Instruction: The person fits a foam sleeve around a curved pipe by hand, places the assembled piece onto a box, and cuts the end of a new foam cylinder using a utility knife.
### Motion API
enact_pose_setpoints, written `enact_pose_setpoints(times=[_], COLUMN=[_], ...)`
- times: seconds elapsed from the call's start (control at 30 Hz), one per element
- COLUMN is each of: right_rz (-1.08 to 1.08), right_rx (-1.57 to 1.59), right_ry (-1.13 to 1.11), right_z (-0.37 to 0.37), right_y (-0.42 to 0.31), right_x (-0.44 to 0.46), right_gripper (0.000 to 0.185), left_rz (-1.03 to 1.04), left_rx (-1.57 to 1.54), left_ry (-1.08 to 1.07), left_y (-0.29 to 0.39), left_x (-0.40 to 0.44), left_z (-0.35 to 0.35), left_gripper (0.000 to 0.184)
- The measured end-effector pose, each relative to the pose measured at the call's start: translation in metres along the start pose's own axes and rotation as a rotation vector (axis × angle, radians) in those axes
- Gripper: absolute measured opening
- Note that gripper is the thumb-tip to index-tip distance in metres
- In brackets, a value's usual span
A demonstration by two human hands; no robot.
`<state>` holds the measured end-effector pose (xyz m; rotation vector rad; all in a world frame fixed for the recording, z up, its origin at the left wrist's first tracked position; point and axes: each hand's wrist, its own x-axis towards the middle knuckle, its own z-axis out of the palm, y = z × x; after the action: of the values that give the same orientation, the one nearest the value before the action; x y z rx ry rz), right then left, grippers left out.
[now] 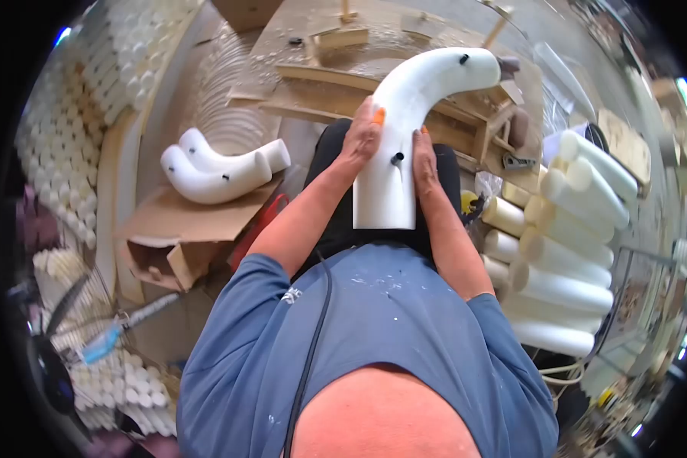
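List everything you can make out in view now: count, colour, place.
curved tube: one, white, between both hands
plugs: two, black, on the curved tube
bent pieces: two, white, on the box
box: one, brown, left
stacked rods: many, whitish, far left
thick cylinders: many, white and cream, right
workbench: one, brown, ahead
cable: one, black, over the shirt
shirt: one, blue, worn
left hand: one, bare, tube's left side
right hand: one, bare, tube's right side
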<state>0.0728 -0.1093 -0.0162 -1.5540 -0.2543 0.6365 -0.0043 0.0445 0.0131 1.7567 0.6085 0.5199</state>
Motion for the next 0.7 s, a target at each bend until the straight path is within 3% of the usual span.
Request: enact_pose_setpoints(times=[0.03,0.1,0.17,0.23,0.7], right_rz=[0.081,0.185,0.225,0.142,-0.001], right_rx=[0.142,0.218,0.127,0.063,0.028], right_ry=[-0.01,-0.046,-0.023,0.019,0.102], right_z=[0.0,0.005,0.009,0.018,0.027], right_y=[0.019,0.001,-0.005,-0.038,-0.028], right_x=[0.008,-0.002,-0.001,-0.016,-0.006], right_gripper=[0.065,0.066,0.068,0.07,0.066], left_rz=[-0.123,-0.06,-0.079,-0.069,-0.057], left_rx=[0.148,0.377,0.387,0.43,0.568], left_ry=[-0.017,-0.047,-0.083,-0.093,-0.056], left_y=[0.006,0.021,0.021,0.023,0.027], left_x=[-0.007,-0.011,-0.005,-0.001,-0.006], left_z=[-0.001,-0.001,-0.005,-0.006,0.012], left_gripper=[0.072,0.077,0.077,0.076,0.07])
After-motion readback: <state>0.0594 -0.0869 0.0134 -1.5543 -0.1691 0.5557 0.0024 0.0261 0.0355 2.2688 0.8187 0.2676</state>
